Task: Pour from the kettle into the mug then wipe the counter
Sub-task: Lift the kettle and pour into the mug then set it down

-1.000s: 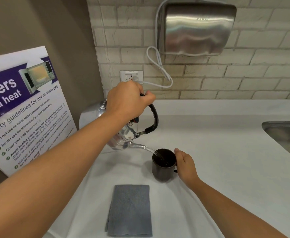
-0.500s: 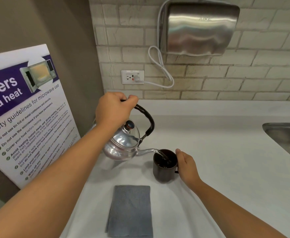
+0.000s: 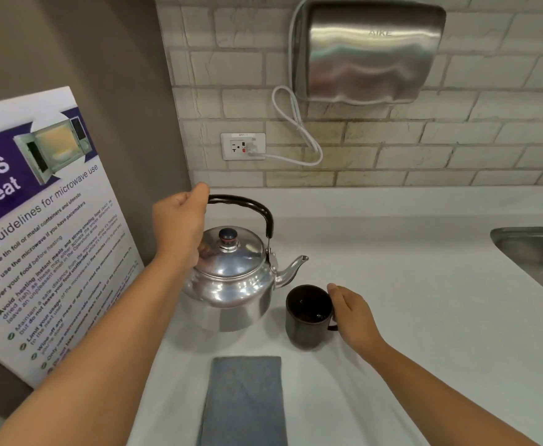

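Observation:
A shiny metal kettle [image 3: 231, 278] with a black handle stands upright on the white counter [image 3: 424, 317], its spout pointing right, clear of the mug. My left hand [image 3: 180, 223] is closed around the left end of the kettle's handle. A dark brown mug [image 3: 307, 317] sits just right of the kettle with dark liquid inside. My right hand [image 3: 352, 313] grips the mug's handle side. A folded grey cloth [image 3: 244, 400] lies flat on the counter in front of both, untouched.
A microwave safety poster [image 3: 38, 236] leans against the left wall. A steel sink [image 3: 540, 259] is set in the counter at the right edge. On the brick wall hang a steel hand dryer [image 3: 370, 53] and a power outlet [image 3: 243, 146] with its cord.
The kettle was tilted, pouring into the mug. It has since swung back upright and come down to the left of the mug. My right hand stayed on the mug.

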Tool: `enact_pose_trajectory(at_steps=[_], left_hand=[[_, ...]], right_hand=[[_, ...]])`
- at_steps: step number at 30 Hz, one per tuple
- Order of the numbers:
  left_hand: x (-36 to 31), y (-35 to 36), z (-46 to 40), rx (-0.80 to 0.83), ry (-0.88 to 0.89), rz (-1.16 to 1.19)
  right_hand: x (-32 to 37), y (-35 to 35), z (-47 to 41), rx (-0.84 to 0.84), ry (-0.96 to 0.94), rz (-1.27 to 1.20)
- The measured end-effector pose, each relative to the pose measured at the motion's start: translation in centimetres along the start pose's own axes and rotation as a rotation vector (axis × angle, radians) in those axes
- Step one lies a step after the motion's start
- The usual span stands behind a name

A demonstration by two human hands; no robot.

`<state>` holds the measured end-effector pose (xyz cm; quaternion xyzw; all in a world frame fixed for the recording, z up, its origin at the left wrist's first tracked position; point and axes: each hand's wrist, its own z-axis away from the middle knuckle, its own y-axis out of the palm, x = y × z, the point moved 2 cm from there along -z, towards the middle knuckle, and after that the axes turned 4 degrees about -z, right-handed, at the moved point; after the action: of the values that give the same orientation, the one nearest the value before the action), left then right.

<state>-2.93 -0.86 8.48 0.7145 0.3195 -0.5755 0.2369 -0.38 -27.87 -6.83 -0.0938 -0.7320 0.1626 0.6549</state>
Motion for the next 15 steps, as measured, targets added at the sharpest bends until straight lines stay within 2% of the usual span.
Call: enact_pose_trajectory(at_steps=[7,12,15], left_hand=[[1.7,1.2,-2.9,-0.066,-0.041,0.075],[5.2,3.0,-5.0,-0.059,-0.097,0.026],[7.2,3.8,-6.0,-0.053,-0.04,-0.004]], right_hand=[[7.4,-2.5,-3.3,-0.137,-0.183,-0.013],[14.1,0.1,-7.6,0.0,-0.307,-0.073],[15.6,3.5,-9.9,0.1,-0.353,-0.015]])
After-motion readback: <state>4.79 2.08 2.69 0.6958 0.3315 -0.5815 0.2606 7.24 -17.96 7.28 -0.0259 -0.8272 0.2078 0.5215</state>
